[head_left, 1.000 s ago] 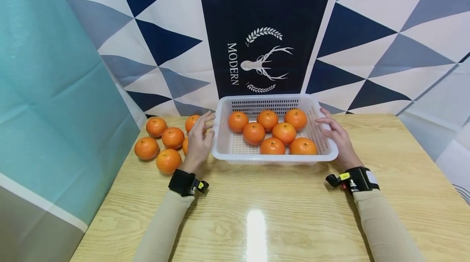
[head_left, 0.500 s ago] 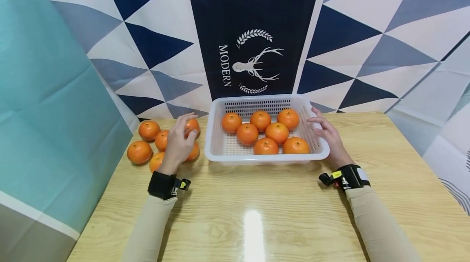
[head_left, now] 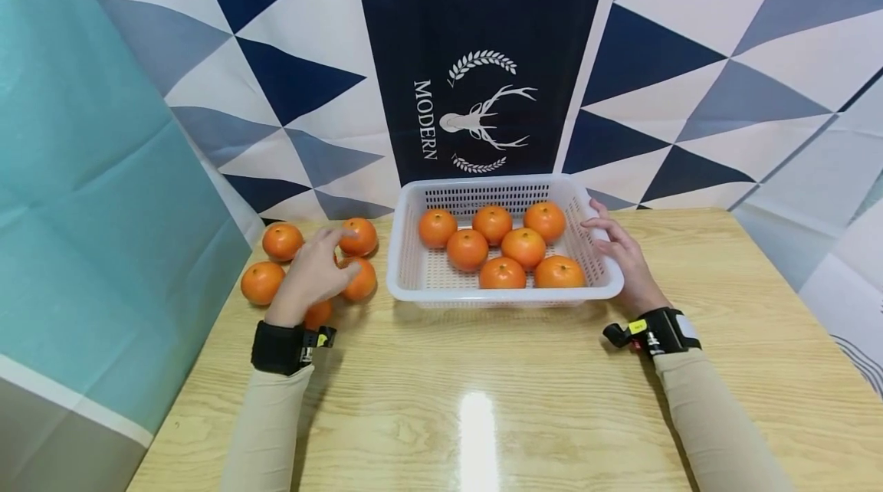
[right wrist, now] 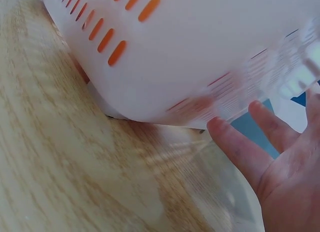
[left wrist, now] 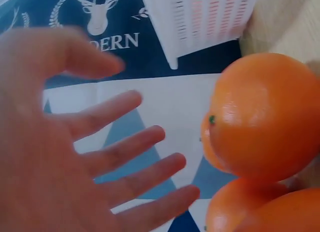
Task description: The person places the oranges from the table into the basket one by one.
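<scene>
In the head view my left hand (head_left: 316, 273) is over the loose oranges at the left, its fingers stretched out. It holds nothing; the left wrist view has the spread fingers (left wrist: 125, 157) apart from a large orange (left wrist: 267, 117). Around that hand lie an orange behind it (head_left: 359, 237), another by the thumb (head_left: 360, 280) and several more, partly hidden by it. A white perforated plastic basket (head_left: 497, 296) with several oranges inside stands in the middle. My right hand (head_left: 631, 270) rests at the basket's right side, its fingers fairly straight against the wall and rim.
The light wood table (head_left: 414, 385) runs under everything, its left edge beside a teal cloth (head_left: 138, 208). Behind the basket hangs a patterned cloth (head_left: 483, 55) of triangles and a deer head. Oranges (head_left: 262, 283) also sit near the table's left edge.
My left hand has left the basket's left side and moved left over the loose oranges. The right hand stays at the basket. The head view has shifted slightly.
</scene>
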`<state>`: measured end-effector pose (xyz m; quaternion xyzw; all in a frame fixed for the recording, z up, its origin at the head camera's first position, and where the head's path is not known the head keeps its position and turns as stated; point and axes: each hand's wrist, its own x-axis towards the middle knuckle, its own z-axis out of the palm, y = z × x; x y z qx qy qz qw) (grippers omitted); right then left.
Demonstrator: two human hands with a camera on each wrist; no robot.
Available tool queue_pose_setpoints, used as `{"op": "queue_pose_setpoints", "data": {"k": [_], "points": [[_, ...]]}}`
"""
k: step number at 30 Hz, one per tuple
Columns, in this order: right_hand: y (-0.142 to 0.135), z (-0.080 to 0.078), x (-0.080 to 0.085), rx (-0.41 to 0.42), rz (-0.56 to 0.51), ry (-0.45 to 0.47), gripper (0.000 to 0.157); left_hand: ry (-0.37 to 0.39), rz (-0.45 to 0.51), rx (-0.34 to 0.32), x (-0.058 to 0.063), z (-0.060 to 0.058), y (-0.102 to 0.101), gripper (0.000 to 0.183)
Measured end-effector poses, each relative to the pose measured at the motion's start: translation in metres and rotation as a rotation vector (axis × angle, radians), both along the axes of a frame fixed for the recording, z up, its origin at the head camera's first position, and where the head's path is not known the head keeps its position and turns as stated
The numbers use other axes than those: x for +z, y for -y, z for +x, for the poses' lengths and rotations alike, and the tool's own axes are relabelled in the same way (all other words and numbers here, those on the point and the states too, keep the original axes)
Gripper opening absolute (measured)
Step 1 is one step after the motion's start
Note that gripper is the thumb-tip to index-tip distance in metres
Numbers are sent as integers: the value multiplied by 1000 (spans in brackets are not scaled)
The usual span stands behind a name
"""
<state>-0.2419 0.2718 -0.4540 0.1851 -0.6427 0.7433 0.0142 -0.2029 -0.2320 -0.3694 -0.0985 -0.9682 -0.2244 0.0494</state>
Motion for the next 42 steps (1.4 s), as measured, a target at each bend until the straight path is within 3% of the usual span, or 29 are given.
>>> {"op": "queue_pose_setpoints", "data": {"k": [6,16,25,31,36,42], "points": [[0,-1,-1,15,-4,-1,32,68,-103,-1,-16,-5,0,61],[0,1,1,11,-26,7,31,133,-97,-17,-35,-13,-1,61],[0,2,2,11,-12,28,31,127,-60,-58,-37,-14,-1,51],[1,4,4,5,6,38,30,137,-61,-52,-36,-14,-2,55],[2,5,6,11,-11,44,30,58,-37,-19,-27,-12,-2,60],[3,5,7,24,-21,54,29,-136,-8,39,-10,-8,-4,59]]}}
